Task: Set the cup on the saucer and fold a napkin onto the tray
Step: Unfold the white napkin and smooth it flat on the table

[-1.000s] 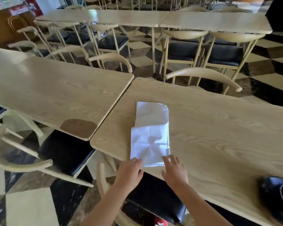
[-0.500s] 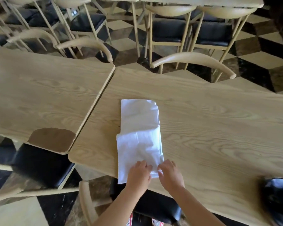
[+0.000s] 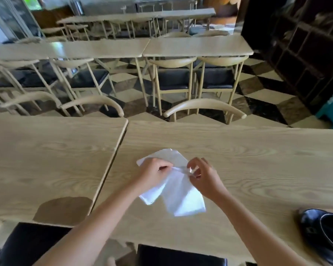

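A white napkin (image 3: 178, 196) hangs partly lifted above the light wooden table (image 3: 248, 160). My left hand (image 3: 153, 172) pinches its upper edge on the left. My right hand (image 3: 202, 174) pinches the same edge on the right. The napkin's far part still rests on the table behind my hands, and its near flaps droop towards me. A glossy black dish-like object (image 3: 323, 231) sits at the table's right near corner, cut off by the frame. I cannot tell whether it is the tray or the saucer. No cup is in view.
A second wooden table (image 3: 46, 150) butts against the left side, with a narrow gap between. Black-cushioned chairs (image 3: 31, 244) stand under the near edge. Curved chair backs (image 3: 204, 105) rise behind the far edge. A dark shelf unit (image 3: 306, 45) stands at right.
Both hands went from the napkin's near edge flat on the table to pinching and lifting it. The napkin is now raised and skewed. My view tilted up, showing more of the room.
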